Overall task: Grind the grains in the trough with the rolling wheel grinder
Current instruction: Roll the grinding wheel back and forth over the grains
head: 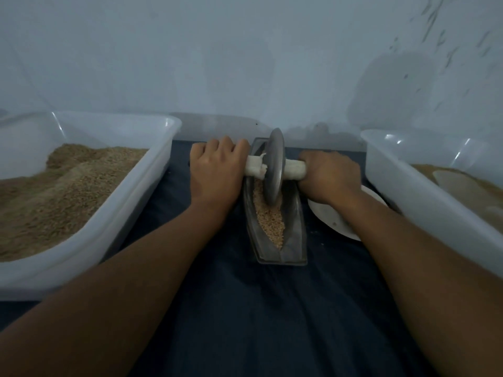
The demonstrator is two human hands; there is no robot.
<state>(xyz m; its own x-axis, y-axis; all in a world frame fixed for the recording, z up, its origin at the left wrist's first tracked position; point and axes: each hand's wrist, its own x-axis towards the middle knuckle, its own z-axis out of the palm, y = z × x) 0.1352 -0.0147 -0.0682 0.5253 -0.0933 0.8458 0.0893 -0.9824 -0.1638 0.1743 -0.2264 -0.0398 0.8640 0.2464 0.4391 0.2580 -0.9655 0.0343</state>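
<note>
Firmly gripped: both sets of fingers curl round the white wrapped handle that runs through the wheel.
Left hand: fist closed on the handle's left end, knuckles up, just beside the wheel.
Right hand: fist closed on the handle's right end, wrist passing over a white plate.
Rolling wheel grinder: grey metal disc standing upright on its edge inside the trough, toward the far end, its lower rim down among the grains.
Trough: narrow, boat-shaped metal vessel lying lengthwise on the dark cloth, between the two forearms.
Grains: pale, coarse heap along the trough's groove, mostly on the near side of the wheel.
Left tub: white plastic, heaped with brown grain, well left of the trough.
Right tub: white plastic, holding brownish material; contents partly out of view.
Backdrop: pale wall behind the work area.
</note>
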